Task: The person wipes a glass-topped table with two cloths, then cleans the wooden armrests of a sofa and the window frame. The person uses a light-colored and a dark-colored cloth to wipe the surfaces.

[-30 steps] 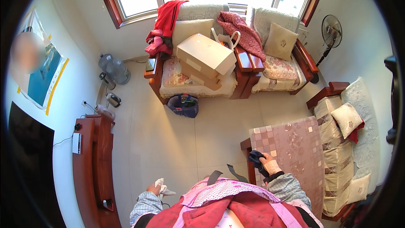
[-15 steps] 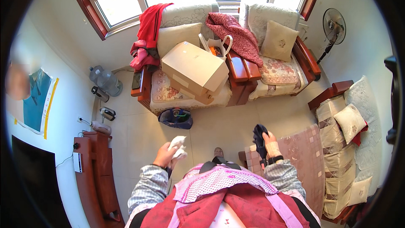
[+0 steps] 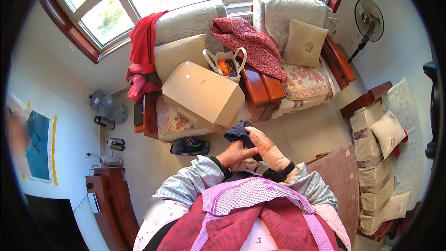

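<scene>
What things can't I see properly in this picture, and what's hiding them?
In the head view:
Dark blue cloth: partly hidden by the left hand and right hand.
Cardboard box: its sides hide whatever might be inside.
Poster: one part is blurred.
Black screen: cut off by the picture's dark round rim.

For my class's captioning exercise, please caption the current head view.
Left hand and right hand together at a dark blue cloth, a cardboard box on an armchair beyond.
</scene>
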### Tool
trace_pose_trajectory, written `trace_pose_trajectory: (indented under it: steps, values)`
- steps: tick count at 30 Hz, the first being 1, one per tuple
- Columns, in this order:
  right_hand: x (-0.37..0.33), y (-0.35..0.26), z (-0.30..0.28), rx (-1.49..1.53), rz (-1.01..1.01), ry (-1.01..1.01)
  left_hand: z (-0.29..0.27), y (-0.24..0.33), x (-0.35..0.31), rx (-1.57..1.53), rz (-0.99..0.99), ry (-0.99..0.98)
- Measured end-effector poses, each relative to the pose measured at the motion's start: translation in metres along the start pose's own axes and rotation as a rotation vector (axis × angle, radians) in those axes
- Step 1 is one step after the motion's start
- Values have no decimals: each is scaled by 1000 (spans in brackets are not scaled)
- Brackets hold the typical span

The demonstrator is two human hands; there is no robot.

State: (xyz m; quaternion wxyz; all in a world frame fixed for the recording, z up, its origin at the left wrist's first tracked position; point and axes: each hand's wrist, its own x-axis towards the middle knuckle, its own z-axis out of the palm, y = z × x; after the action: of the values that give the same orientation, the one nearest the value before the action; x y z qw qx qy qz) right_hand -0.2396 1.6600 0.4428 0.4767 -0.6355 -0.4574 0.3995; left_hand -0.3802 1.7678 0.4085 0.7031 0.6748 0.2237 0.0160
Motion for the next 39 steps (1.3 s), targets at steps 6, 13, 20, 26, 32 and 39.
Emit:
trace_pose_trajectory:
  steps: [6,13,20,26,32,39]
  values:
    - [59,-17,-20,-28,-20,0,-63,13,48,-126,-39,-1]
    - [113,-8,-41,225,161,124,-111,12,109,-279,-131,-37]
    - [175,57,-114,-118,148,80,-156,33,135,-456,-23,255]
    - [285,149,-227,-50,306,85,-160,40,160,-756,24,623]
    - [457,158,-284,-505,-15,47,-98,67,169,-747,25,931]
    - [592,133,-226,-717,-115,20,-33,93,170,-814,-62,1229]
